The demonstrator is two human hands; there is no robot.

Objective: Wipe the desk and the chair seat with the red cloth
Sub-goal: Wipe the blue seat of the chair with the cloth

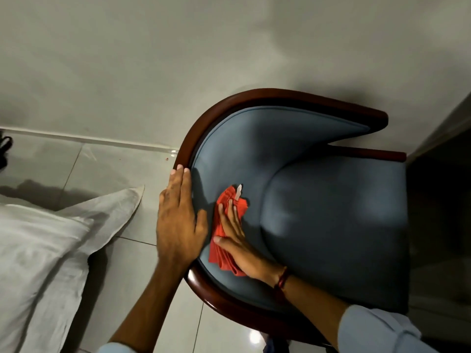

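Note:
A chair with a curved dark wooden frame and blue-grey upholstery stands below me; its padded seat is to the right. My left hand lies flat on the wooden rim of the backrest, fingers together. My right hand presses the folded red cloth, which has a small white tag, against the inner blue padding beside the seat cushion. The desk shows only as a dark edge at the far right.
A white pillow lies at the lower left on a bed. Glossy pale floor tiles run under the chair to a grey wall. A dark object sits at the left edge.

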